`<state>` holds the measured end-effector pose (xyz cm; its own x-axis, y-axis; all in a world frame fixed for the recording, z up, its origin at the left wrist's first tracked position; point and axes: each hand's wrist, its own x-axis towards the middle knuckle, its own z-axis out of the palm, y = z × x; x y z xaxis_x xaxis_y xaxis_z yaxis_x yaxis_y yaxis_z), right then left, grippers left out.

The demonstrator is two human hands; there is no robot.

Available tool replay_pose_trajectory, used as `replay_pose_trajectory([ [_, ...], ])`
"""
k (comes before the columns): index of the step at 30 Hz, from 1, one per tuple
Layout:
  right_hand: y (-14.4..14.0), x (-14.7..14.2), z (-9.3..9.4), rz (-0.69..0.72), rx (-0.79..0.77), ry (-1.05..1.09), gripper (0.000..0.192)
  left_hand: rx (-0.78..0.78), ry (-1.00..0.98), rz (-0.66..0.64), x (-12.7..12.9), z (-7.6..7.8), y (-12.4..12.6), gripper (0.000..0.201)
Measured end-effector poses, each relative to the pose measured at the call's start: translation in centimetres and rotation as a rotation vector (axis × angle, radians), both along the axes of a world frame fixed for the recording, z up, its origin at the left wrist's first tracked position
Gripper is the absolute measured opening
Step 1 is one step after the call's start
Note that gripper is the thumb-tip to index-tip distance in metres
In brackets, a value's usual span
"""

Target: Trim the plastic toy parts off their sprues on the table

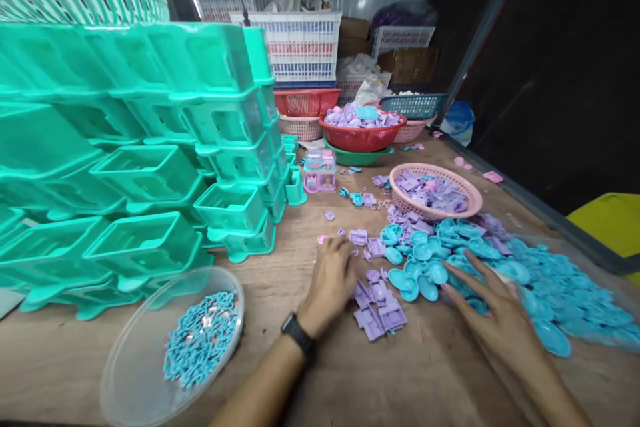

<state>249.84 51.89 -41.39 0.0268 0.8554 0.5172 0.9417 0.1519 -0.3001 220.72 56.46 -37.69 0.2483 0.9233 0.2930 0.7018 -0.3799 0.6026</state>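
Observation:
My left hand (331,283), with a black watch on its wrist, is on the wooden table with its fingers curled down. What its fingertips hold, if anything, is hidden. Beside it lie flat purple plastic pieces (379,312) and a small pink piece (323,239). Over the near edge of a heap of shiny blue spoon-shaped pieces (425,271), my right hand (493,307) is spread open, slightly blurred. More blue pieces (575,297) spread to the right on a clear plastic sheet.
Stacked green plastic boxes (225,113) stand at left. A clear bowl (135,340) holds small blue parts. Farther back are a pink basket (435,212) with purple pieces, a small purple toy house (320,171) and a full red basket (363,140). A dark rail (530,217) edges the table.

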Motion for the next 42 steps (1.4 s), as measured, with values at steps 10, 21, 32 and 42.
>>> replay_pose_trajectory([
  [10, -3.3, -2.7, 2.8, 0.001, 0.108, 0.139, 0.047, -0.086, 0.411, 0.022, 0.2, 0.3, 2.7, 0.032],
  [21, -0.2, -6.0, 2.3, 0.174, -0.042, 0.319, 0.038, -0.002, 0.202, -0.240, -0.7, 1.2, -0.8, 0.038],
  [32, -4.5, -8.4, 2.7, 0.292, 0.065, -0.028, 0.038, -0.146, 0.353, -0.227, 0.9, 1.9, 0.7, 0.026],
  [42, -4.7, -9.3, -3.6, 0.294, -0.191, -0.241, 0.077, 0.002, 0.383, -0.181, -3.6, -2.4, -2.9, 0.030],
])
